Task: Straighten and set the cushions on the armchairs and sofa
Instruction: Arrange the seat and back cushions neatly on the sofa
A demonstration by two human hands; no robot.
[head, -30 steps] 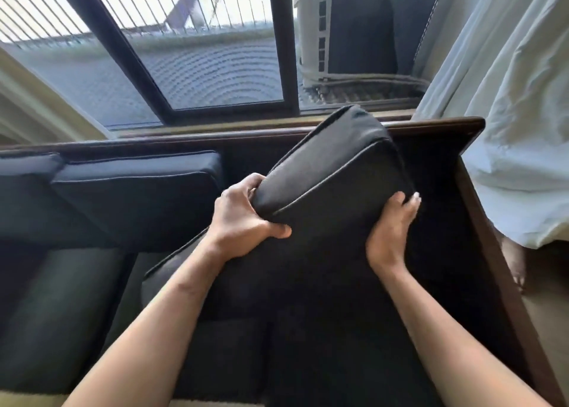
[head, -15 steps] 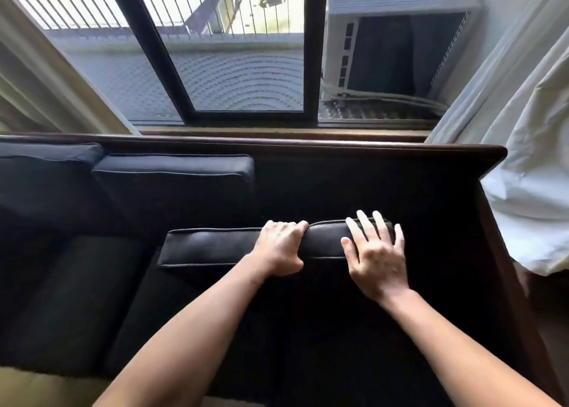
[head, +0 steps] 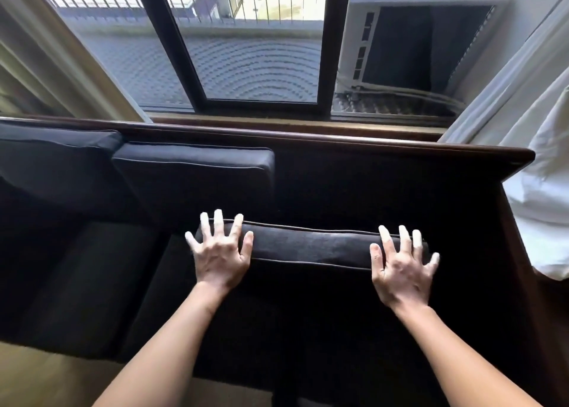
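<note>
A black cushion with pale piping [head: 311,245] lies flat on the right seat of a dark sofa, its thick far edge facing up toward me. My left hand [head: 220,251] rests on the cushion's left end with fingers spread. My right hand [head: 400,265] presses flat on its right end, fingers also spread; neither hand grips it. Two black back cushions stand upright against the sofa's back: one in the middle [head: 194,175], one at the far left [head: 55,160]. The back-rest spot behind the flat cushion is bare.
The sofa's dark wooden frame [head: 400,146] runs along the back and down the right side. Behind it is a window with a black frame [head: 326,43] and an air-conditioner unit [head: 415,37]. White curtain fabric [head: 542,166] hangs at the right. Beige floor [head: 61,376] shows bottom left.
The cushion, held up tilted a second ago, came down flat onto the right seat. Both hands let go of it and moved apart to its two ends, fingers spread.
</note>
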